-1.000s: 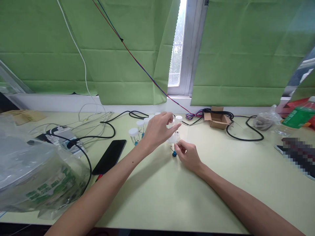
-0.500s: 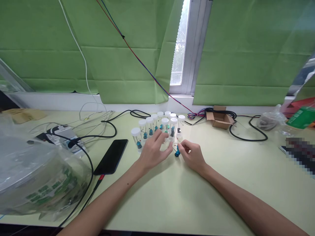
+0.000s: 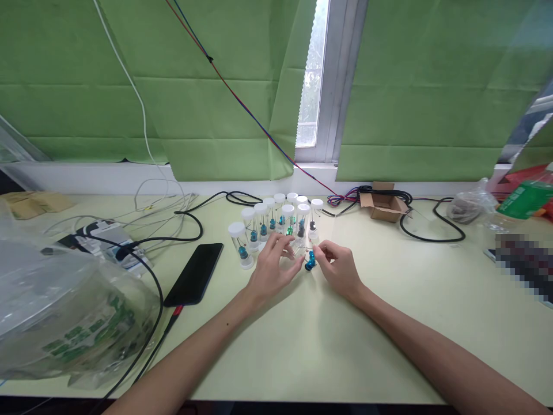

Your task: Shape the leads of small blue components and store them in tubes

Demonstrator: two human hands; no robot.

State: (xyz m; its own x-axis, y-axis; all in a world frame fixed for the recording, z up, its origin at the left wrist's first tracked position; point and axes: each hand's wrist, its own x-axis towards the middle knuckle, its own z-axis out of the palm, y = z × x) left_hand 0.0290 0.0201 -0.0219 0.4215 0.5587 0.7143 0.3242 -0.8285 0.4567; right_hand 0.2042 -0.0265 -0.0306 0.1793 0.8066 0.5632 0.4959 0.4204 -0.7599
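Note:
Near the middle of the table, my right hand point(image 3: 339, 266) pinches a small blue figure point(image 3: 310, 261) with a dark base and thin wire-like parts. My left hand point(image 3: 274, 266) is just left of it, fingers curled and thumb pointing at the figure. A clear plastic piece point(image 3: 298, 248) shows at the left fingertips; its full shape is hidden. Behind both hands stand several clear tubes point(image 3: 240, 246) with white caps, each with a small coloured figure inside. The fingers partly cover the nearer tubes.
A black phone point(image 3: 194, 275) with a cable lies left of my left arm. A large plastic bag point(image 3: 82, 323) fills the near left. An opened cardboard box point(image 3: 384, 208), black cables point(image 3: 436, 239) and a green-labelled bottle point(image 3: 525, 199) are at the right.
The view has shifted slightly. My left fingers have come down a little, closer to the blue figure, and the clear piece shows more. My right hand keeps its pinch.

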